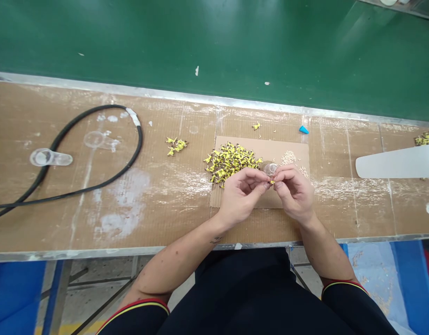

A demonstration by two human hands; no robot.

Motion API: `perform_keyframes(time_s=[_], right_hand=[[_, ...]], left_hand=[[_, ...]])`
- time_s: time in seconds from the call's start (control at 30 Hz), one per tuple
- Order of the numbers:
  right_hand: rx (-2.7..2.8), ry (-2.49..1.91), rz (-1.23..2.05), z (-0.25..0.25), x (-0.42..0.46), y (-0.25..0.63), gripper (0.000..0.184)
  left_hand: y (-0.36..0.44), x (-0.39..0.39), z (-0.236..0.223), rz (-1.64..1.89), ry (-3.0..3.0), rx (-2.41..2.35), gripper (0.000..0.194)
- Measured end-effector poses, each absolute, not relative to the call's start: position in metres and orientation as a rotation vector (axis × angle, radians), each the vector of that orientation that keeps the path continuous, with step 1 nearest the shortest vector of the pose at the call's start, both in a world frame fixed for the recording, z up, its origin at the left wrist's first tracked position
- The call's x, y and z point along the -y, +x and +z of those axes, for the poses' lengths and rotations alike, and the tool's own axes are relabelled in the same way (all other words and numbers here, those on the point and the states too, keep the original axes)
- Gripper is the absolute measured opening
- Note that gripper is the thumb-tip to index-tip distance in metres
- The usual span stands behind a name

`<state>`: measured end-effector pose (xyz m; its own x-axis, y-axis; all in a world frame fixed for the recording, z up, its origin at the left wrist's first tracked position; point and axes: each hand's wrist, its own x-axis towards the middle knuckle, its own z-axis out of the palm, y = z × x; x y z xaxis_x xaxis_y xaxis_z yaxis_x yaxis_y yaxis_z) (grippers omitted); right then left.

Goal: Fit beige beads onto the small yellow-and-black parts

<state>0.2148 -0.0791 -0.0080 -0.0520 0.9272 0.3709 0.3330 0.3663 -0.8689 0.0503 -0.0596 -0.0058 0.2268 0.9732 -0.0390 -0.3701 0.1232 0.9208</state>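
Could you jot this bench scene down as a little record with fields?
Hands: left hand and right hand, together pinching a yellow piece
Beneath: cardboard sheet
Pile: yellow-and-dark pieces, partly on the sheet's left
Just beyond hands: clear plastic item
Pale bits: right part of sheet
Blue cone: past sheet's far edge
Far left: looped black cable, two clear scoops

Left lane: counter (179, 200) open between black cable loop (140, 138) and yellow pile (233, 160); small yellow cluster (179, 145) sits toward its back. Right lane: open from cardboard sheet (275, 149) to white panel (398, 163). Centre tight: pile left, pale bits (288, 157) right, clear container (269, 168) just beyond the fingers (282, 190). Blue cap (303, 130) near back edge.
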Motion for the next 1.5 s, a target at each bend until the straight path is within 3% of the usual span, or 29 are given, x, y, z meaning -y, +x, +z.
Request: perform_keyframes(time_s=[0.3, 0.77, 1.1, 1.27, 1.5], right_hand=[[1.665, -1.174, 0.558, -0.0032, 0.0784, 0.2145, 0.012], [1.592, -1.166, 0.664, -0.0035, 0.0787, 0.2149, 0.009], [1.587, -1.156, 0.752, 0.0007, 0.0792, 0.2172, 0.01], [1.594, -1.163, 0.761, 0.0021, 0.0789, 0.2175, 0.009], [1.59, -1.17, 0.769, 0.0003, 0.0788, 0.2162, 0.01]], left_hand=[[0.0498, 0.0608, -0.0064, 1.176, 1.001, -0.819, 0.011], [0.0501, 0.0618, -0.0059, 1.222, 1.152, -0.841, 0.005], [0.0482, 0.0644, -0.0102, 1.337, 1.441, -0.889, 0.008], [0.0474, 0.064, -0.0118, 1.449, 1.678, -0.879, 0.019], [0.0495, 0.0693, -0.0156, 1.457, 1.609, -0.932, 0.019]])
